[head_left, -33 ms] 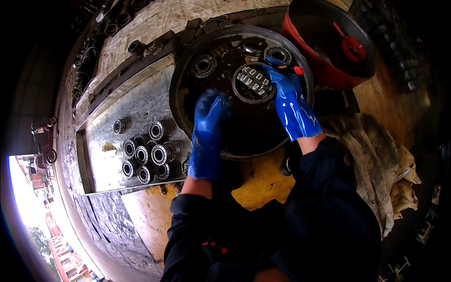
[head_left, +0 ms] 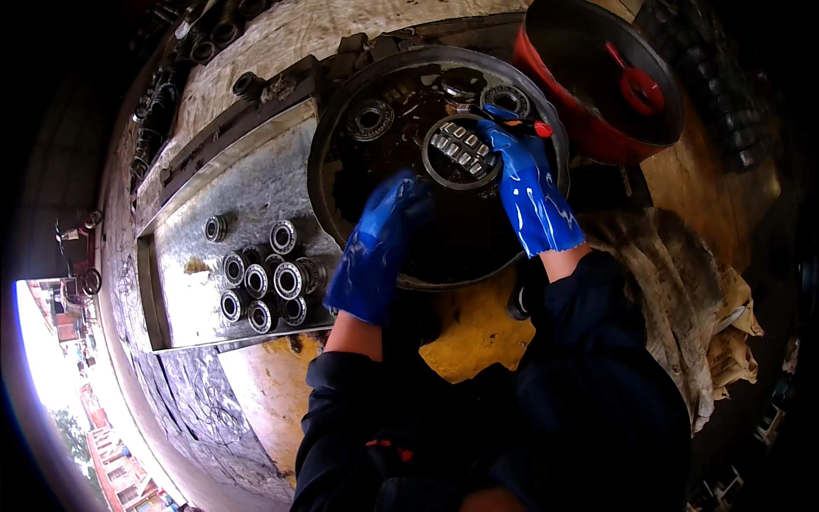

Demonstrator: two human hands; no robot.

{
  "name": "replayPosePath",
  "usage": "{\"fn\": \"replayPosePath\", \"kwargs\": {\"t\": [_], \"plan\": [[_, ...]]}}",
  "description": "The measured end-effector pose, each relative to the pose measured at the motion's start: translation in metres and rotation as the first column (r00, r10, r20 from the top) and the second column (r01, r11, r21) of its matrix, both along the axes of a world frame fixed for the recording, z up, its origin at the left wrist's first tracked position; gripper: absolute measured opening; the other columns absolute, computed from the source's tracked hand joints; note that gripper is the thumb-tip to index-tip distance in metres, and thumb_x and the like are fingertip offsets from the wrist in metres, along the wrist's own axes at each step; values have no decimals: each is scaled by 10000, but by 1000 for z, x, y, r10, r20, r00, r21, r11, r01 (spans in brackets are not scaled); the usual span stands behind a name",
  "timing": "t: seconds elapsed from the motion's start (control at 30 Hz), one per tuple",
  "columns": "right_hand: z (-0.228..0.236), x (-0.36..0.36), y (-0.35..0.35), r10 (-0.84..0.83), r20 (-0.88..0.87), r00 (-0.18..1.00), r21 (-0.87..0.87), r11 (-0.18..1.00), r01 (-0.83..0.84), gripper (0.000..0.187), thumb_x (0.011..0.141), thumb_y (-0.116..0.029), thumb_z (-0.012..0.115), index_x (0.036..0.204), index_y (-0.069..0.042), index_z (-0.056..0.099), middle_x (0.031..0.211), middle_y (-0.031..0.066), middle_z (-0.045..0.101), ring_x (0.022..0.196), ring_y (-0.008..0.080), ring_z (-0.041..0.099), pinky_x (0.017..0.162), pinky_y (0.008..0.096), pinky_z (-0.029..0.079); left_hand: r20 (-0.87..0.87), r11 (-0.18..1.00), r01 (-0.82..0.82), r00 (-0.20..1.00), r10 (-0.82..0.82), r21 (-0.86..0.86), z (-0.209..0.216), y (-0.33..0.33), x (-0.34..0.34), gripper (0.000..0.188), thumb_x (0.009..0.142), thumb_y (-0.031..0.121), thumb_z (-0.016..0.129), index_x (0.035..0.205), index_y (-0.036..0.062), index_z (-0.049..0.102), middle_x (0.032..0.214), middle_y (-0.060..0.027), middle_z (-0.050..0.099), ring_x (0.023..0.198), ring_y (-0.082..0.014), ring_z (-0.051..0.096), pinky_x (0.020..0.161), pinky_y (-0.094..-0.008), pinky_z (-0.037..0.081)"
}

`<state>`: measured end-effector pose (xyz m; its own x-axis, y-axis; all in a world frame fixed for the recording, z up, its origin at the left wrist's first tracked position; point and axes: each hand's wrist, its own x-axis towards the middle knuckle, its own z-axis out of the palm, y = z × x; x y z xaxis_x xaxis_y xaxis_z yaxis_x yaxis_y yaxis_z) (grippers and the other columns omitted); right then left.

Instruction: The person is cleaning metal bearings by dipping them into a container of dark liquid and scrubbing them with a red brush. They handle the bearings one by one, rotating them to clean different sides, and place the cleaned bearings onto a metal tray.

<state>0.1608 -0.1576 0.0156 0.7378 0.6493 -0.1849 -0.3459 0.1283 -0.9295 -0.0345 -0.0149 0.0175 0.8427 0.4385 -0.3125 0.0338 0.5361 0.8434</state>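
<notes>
While both gloved hands work inside the round pan, layout near to far:

sleeves: dark, come in from the lower edge; lower body hard to make out in shadow.

left hand (head_left: 378, 252): blue glove, over the pan's near-left rim, fingers together and curled down into the pan; fingertips end in dark liquid or shadow, so can't tell if they clamp anything.

right hand (head_left: 526, 189): blue glove, reaches across the pan's right half; fingers closed around a red-handled tool (head_left: 531, 127), tip of it hidden behind the glove.

large bearing (head_left: 461, 152): lies flat in the pan's far-right part, axis pointing up, so no long axis in plan; rollers show in a row across its top face. Right fingertips touch its far-right edge; near-right part of the ring covered by the glove.

pan (head_left: 328, 136): round, dark, oily; interior mostly too dark to read. Two smaller bearings (head_left: 369, 119) lie flat near its far rim.

metal tray (head_left: 192, 222): left of the pan, just beside it; cluster of small bearings (head_left: 264, 286) at its near edge, standing or flat varies, too small to sort.

red bucket (head_left: 563, 128): beyond the pan's right rim, a red scoop inside it; far side cut off at the top edge.

rags (head_left: 682, 290): right of the arms, piled, edges lost in shadow.
</notes>
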Motion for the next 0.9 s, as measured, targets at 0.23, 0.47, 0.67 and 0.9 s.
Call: {"fn": "replayPosePath", "kwargs": {"t": [0.23, 0.47, 0.67, 0.9], "plan": [[13, -26, 12, 96, 118, 988, 32, 994, -101, 304, 977, -221, 656, 1161, 21, 674, 1022, 122, 728, 859, 194, 714, 799, 301, 586, 79, 857, -42, 992, 96, -513, -37, -44, 16, 350, 993, 101, 562, 1334, 21, 577, 1243, -162, 671, 1102, -302, 681, 931, -398, 570], [-2, -36, 18, 96, 95, 991, 20, 995, -98, 309, 970, -226, 670, 1163, 16, 675, 1020, 124, 726, 838, 188, 713, 792, 292, 584, 65, 824, -376, 895, 442, -424, -63, -33, 14, 357, 878, -41, 611, 1229, 20, 611, 1125, -143, 702, 975, -287, 713, 835, -430, 608], [-23, -24, -3, 25, -2, 1000, -210, 977, -25, 315, 963, -230, 683, 1164, 12, 675, 1017, 125, 725, 821, 182, 713, 786, 284, 582, -180, 780, -599, 800, 572, -184, -57, -11, 16, 352, 775, -151, 657, 1076, 29, 624, 987, -125, 718, 845, -270, 732, 712, -431, 636], [-68, -9, -21, 321, 95, 942, -713, 683, -161, 396, 916, -383, 715, 1080, -23, 701, 928, 82, 726, 711, 147, 682, 635, 260, 506, -252, 765, -644, 737, 627, 19, -73, 6, 14, 375, 736, -86, 752, 1056, 41, 602, 973, -115, 708, 814, -237, 715, 701, -424, 611]]}}
